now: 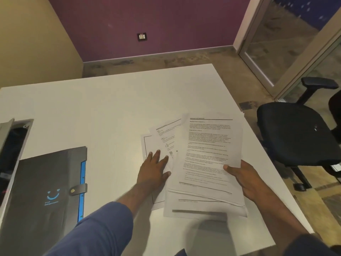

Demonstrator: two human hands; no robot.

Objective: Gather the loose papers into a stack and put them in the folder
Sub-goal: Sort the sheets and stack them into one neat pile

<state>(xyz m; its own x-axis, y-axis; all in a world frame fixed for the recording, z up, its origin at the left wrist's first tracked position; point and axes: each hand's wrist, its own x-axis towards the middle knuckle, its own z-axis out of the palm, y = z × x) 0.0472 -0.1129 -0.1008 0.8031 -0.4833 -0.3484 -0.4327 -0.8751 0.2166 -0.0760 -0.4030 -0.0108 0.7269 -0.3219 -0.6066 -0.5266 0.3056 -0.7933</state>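
Several printed papers (206, 145) lie in an uneven, fanned pile on the white table (103, 100), right of centre. My right hand (247, 180) grips the pile's right edge, thumb on top of the uppermost sheet. My left hand (154, 169) rests flat, fingers spread, on the lower sheets that stick out at the left. A dark grey folder (44, 193) with a blue spine strip, a snap strap and a blue smile logo lies closed at the table's near left, well apart from the papers.
A black office chair (297, 133) stands just past the table's right edge. An open grey cable box (13, 145) is set into the table at far left. Beyond the table are bare floor, a purple wall and a glass partition.
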